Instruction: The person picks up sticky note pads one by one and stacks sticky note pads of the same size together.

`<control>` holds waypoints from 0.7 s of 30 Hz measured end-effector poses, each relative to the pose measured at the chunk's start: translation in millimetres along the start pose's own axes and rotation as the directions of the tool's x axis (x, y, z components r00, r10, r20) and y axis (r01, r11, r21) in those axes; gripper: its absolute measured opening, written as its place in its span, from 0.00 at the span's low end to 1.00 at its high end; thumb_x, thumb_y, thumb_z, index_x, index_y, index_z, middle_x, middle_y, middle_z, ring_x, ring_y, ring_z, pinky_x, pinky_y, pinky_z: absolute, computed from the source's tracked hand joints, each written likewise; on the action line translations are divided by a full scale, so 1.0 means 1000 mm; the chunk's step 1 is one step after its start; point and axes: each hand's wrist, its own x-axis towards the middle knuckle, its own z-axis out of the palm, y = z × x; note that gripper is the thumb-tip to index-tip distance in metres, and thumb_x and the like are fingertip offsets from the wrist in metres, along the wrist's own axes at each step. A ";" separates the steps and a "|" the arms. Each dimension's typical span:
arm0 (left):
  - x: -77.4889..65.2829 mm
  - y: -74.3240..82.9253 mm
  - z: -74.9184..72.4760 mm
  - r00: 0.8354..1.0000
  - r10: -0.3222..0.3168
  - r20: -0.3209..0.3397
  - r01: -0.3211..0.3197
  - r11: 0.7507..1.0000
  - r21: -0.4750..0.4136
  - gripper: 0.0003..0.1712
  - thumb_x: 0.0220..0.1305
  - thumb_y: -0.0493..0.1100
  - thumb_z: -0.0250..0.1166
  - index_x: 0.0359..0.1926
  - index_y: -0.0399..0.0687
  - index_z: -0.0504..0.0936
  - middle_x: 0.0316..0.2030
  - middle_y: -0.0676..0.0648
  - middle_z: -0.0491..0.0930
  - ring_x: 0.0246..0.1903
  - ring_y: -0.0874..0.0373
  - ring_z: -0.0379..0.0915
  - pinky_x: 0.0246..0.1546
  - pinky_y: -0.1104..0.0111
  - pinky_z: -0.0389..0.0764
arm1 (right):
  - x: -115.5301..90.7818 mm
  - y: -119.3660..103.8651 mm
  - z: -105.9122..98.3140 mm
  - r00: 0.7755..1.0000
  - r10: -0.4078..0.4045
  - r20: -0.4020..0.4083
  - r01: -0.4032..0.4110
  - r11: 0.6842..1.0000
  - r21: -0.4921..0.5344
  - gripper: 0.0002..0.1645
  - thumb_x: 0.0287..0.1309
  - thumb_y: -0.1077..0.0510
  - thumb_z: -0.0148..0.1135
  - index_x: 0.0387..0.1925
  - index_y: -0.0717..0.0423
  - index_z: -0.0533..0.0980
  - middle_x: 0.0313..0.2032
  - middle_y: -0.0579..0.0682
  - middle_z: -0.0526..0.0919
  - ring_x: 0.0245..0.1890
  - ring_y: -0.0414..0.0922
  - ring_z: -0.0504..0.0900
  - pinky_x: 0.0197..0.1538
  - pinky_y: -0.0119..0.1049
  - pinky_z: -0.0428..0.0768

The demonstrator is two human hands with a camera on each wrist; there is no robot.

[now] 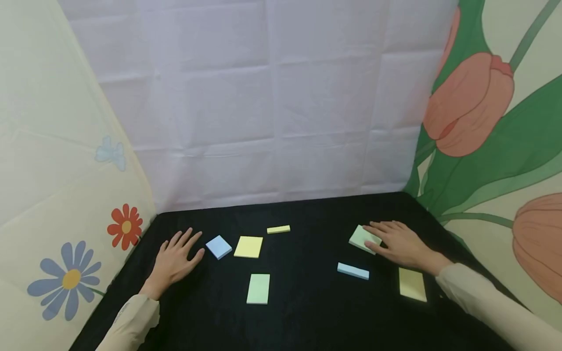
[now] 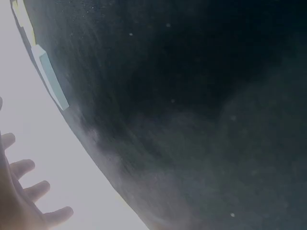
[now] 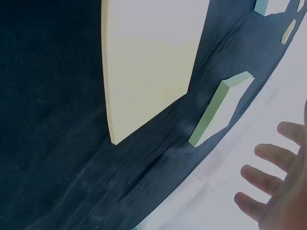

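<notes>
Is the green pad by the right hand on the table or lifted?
On the table: the green pad lies flat, and the right wrist view shows a gap between it and the right hand.

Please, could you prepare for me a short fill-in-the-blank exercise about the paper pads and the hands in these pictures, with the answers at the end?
All sentences follow the head view.
1. The closest pad to the left hand is coloured ____.
2. The partly hidden pad, overlapped by the right hand, is coloured ____.
3. The thin strip nearest the white backdrop is coloured ____.
4. The front green pad lies to the ____ of the blue strip.
Missing words: blue; green; yellow; left.
</notes>
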 end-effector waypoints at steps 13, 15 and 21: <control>0.004 0.005 0.004 1.000 0.004 0.022 -0.004 1.000 0.003 0.35 0.69 0.60 0.57 0.71 0.50 0.68 0.70 0.36 0.62 0.69 0.33 0.54 0.62 0.35 0.55 | 0.001 -0.010 0.000 0.996 -0.060 -0.060 0.060 0.998 0.000 0.34 0.67 0.39 0.56 0.65 0.57 0.73 0.59 0.62 0.77 0.57 0.62 0.75 0.59 0.61 0.66; 0.004 0.005 0.005 1.000 0.004 0.022 -0.004 1.000 0.004 0.35 0.68 0.60 0.57 0.71 0.50 0.68 0.70 0.36 0.62 0.68 0.33 0.54 0.62 0.35 0.55 | 0.002 -0.012 -0.001 0.996 -0.071 -0.063 0.071 0.997 0.005 0.34 0.67 0.39 0.56 0.65 0.57 0.73 0.59 0.62 0.77 0.57 0.62 0.75 0.59 0.61 0.67; 0.004 0.007 0.006 1.000 -0.004 0.030 0.004 1.000 0.017 0.35 0.68 0.61 0.57 0.70 0.50 0.69 0.70 0.36 0.62 0.68 0.32 0.54 0.61 0.35 0.56 | 0.005 -0.017 0.001 0.994 -0.087 -0.062 0.088 0.996 0.013 0.34 0.66 0.38 0.57 0.65 0.56 0.73 0.59 0.62 0.77 0.58 0.62 0.75 0.59 0.61 0.66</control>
